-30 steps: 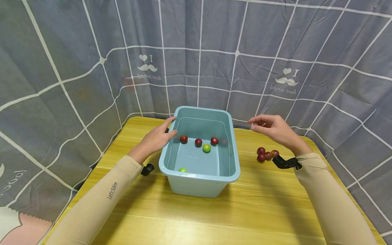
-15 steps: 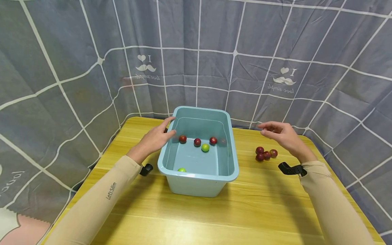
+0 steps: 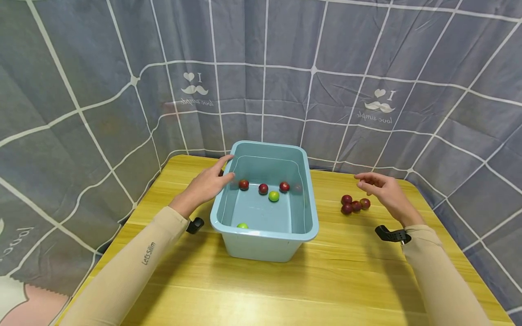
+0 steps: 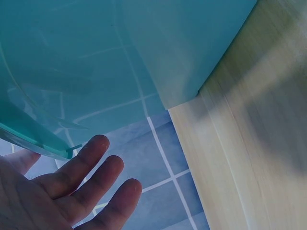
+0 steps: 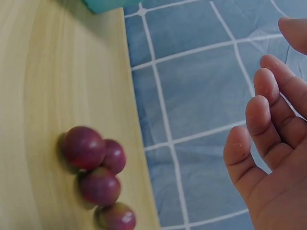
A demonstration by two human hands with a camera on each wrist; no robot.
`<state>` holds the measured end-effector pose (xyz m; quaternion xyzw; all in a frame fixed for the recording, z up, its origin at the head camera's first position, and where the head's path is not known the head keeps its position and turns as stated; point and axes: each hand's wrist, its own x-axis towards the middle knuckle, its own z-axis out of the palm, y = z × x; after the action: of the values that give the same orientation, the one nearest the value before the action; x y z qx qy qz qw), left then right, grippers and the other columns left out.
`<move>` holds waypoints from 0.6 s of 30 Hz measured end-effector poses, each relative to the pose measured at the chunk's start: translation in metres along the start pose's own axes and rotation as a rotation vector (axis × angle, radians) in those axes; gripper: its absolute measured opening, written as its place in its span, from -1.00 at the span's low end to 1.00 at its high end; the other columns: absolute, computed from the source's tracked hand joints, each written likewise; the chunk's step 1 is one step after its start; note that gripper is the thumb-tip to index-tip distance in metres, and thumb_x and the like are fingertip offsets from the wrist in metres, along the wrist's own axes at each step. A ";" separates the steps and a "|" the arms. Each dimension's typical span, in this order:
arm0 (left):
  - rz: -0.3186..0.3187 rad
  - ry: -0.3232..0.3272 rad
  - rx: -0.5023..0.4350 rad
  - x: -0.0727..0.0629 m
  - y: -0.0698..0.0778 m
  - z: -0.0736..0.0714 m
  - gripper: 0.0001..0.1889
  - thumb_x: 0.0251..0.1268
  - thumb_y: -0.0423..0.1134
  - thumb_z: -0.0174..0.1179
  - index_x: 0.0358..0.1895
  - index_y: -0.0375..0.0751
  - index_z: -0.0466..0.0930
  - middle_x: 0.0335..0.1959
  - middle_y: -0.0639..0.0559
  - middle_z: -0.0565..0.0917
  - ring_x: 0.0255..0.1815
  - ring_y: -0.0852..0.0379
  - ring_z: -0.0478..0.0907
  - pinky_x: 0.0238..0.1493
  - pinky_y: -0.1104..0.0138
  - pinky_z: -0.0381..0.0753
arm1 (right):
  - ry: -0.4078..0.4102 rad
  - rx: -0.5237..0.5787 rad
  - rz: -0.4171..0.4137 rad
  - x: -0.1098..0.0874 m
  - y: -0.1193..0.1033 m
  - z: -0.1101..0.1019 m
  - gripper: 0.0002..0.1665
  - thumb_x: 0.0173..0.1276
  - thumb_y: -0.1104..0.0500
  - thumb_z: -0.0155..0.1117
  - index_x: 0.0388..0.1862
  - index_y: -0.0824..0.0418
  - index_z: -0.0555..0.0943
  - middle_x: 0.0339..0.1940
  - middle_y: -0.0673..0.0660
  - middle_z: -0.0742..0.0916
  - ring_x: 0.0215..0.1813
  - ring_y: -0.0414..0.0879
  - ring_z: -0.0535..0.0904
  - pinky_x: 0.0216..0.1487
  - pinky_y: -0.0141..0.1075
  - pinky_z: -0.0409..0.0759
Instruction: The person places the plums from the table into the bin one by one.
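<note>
A light blue plastic tub (image 3: 265, 246) stands on the wooden table. My left hand (image 3: 205, 183) rests at its left rim, thumb and index finger on the edge. In the left wrist view, the other fingers (image 4: 91, 177) hang loosely outside the wall. Inside the tub lie 3 dark red plums, one of them a middle plum (image 3: 263, 189), plus a round green fruit (image 3: 273, 196) and another green fruit (image 3: 242, 225) at the near wall. My right hand (image 3: 385, 192), fingers loosely bent and holding nothing, hovers beside several dark red plums (image 5: 84, 147) clustered on the table.
The wooden table (image 3: 261, 294) extends toward me in front of the tub. A grey curtain (image 3: 285, 99) with white grid lines hangs close behind the table and along both sides. Black straps (image 3: 393, 234) sit at both wrists.
My right hand has moved right and down, toward the near side, ending beside the plum cluster. The left hand stays at the tub rim, and the tub and fruit keep their places.
</note>
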<state>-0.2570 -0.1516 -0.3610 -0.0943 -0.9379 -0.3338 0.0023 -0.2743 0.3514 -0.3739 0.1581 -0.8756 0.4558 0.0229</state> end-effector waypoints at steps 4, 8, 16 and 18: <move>-0.002 -0.001 -0.003 0.000 0.000 0.000 -0.32 0.51 0.24 -0.12 0.62 0.36 -0.06 0.30 -0.17 0.54 0.19 -0.16 0.56 0.16 -0.16 0.49 | 0.020 0.026 0.017 -0.001 0.013 0.000 -0.48 0.53 -0.05 0.19 0.32 0.21 0.55 -0.04 -0.15 0.68 -0.01 -0.26 0.58 -0.03 -0.45 0.50; -0.005 -0.001 -0.002 0.000 0.001 0.000 -0.32 0.51 0.24 -0.12 0.62 0.35 -0.06 0.27 -0.17 0.56 0.17 -0.16 0.57 0.17 -0.16 0.49 | 0.035 0.068 0.030 -0.002 0.027 0.001 -0.47 0.53 -0.03 0.19 0.32 0.23 0.54 -0.01 -0.21 0.67 0.02 -0.26 0.56 -0.04 -0.46 0.51; -0.011 -0.003 -0.005 0.000 0.002 -0.001 -0.32 0.51 0.23 -0.11 0.62 0.35 -0.06 0.26 -0.18 0.56 0.16 -0.17 0.58 0.15 -0.16 0.50 | 0.068 0.114 0.057 -0.005 0.052 0.000 -0.49 0.54 -0.01 0.19 0.33 0.23 0.54 0.00 -0.21 0.66 -0.04 -0.24 0.56 -0.15 -0.41 0.56; -0.011 -0.002 -0.006 0.000 0.002 -0.001 -0.32 0.51 0.23 -0.11 0.62 0.35 -0.06 0.26 -0.18 0.56 0.16 -0.17 0.58 0.15 -0.16 0.50 | 0.076 0.123 0.066 -0.005 0.057 0.001 -0.49 0.53 -0.01 0.20 0.32 0.24 0.54 -0.01 -0.25 0.66 -0.02 -0.23 0.57 -0.15 -0.41 0.57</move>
<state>-0.2565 -0.1507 -0.3596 -0.0894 -0.9375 -0.3364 -0.0008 -0.2864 0.3827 -0.4202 0.1126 -0.8492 0.5150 0.0313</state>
